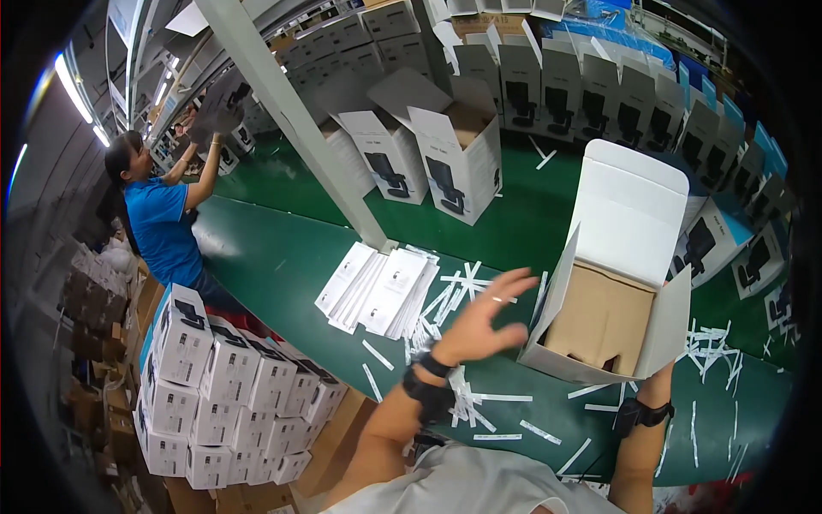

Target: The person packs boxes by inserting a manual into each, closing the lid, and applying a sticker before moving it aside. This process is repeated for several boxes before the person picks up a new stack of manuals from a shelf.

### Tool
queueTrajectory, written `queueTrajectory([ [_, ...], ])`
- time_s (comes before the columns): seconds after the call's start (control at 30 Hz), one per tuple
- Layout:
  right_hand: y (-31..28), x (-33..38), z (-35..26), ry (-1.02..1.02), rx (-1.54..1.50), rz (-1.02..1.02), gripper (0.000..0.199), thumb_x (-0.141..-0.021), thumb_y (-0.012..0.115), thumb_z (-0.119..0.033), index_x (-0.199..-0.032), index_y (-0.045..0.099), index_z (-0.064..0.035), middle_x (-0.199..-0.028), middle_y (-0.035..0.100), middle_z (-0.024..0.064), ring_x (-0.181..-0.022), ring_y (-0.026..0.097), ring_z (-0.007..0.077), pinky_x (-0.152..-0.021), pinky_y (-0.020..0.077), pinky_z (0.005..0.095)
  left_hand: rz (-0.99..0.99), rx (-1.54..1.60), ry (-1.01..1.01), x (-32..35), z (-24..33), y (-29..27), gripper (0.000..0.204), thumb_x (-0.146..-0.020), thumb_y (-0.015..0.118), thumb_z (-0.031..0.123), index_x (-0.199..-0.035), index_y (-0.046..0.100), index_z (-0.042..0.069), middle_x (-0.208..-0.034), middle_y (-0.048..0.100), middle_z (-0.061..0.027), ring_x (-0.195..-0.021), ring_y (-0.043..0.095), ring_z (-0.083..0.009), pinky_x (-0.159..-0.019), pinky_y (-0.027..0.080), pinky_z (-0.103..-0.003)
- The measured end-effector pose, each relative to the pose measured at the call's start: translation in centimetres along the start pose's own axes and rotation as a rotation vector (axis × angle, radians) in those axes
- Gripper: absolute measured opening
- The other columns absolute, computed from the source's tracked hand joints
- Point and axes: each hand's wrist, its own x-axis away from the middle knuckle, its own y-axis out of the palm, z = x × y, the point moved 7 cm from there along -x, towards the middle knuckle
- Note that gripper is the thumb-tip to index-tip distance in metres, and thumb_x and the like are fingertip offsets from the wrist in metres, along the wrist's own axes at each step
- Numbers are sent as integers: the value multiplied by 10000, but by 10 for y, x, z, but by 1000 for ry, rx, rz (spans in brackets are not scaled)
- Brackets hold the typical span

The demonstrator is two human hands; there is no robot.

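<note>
A white carton (629,197) with its lid raised and side flaps spread stands in front of me, a brown cardboard insert (599,317) inside it. My left hand (484,321) is in the air just left of the carton, fingers spread, holding nothing. My right hand (657,390) is against the carton's near right side; its fingers are hidden behind the carton wall. Beyond my left hand lie stacks of white printed leaflets (394,291). Loose white strips (462,403) are scattered around and below my left hand.
A grey post (300,128) rises from the green table (274,248). Open cartons with a chair picture (454,163) stand beyond, and a long row of similar cartons (561,94) curves right. Closed cartons (231,394) are stacked at left. A person in blue (158,214) works at far left.
</note>
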Motion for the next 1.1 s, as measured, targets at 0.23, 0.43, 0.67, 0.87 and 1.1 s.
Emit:
queueTrajectory([
  [0.23,-47,12,45,138,7,206,445,-1028,452,-277,-1377,449,-2,-1304,565,119,-1119,577,194,-971,474,348,572,-1522,-439,107,-93,-212,429,-723,616,68,-1132,596,-60,-1016,653,-249,-983,627,-424,-887,519,-469],
  [0.43,-31,2,44,6,-46,84,430,-1033,442,-274,-1373,449,-10,-1296,567,119,-1113,579,199,-973,473,353,273,-1168,-863,125,-148,-225,248,-788,628,105,-968,688,-55,-1052,651,-247,-952,651,-422,-831,546,-472],
  [0.67,34,2,-9,60,-52,67,394,-1033,461,-256,-1342,464,-10,-1317,566,112,-1196,556,205,-1032,440,357,414,-1400,-406,85,-71,-205,187,-807,697,157,-844,703,-26,-915,635,-208,-742,650,-334,-665,536,-440],
  [0.87,102,-16,-66,-127,203,33,352,-998,497,-135,-1329,475,-16,-1200,563,77,-1006,562,144,-909,454,289,1342,-502,403,55,166,-123,758,-771,693,7,-1452,360,-25,-1258,584,-198,-1001,653,-299,-919,535,-389],
  [1.1,80,-23,-109,-173,290,-61,322,-1011,466,-76,-1326,461,-10,-1128,567,53,-861,505,66,-797,428,218,603,-811,777,-27,238,-11,593,-741,716,35,-1301,521,32,-984,625,-191,-825,671,-335,-618,575,-351],
])
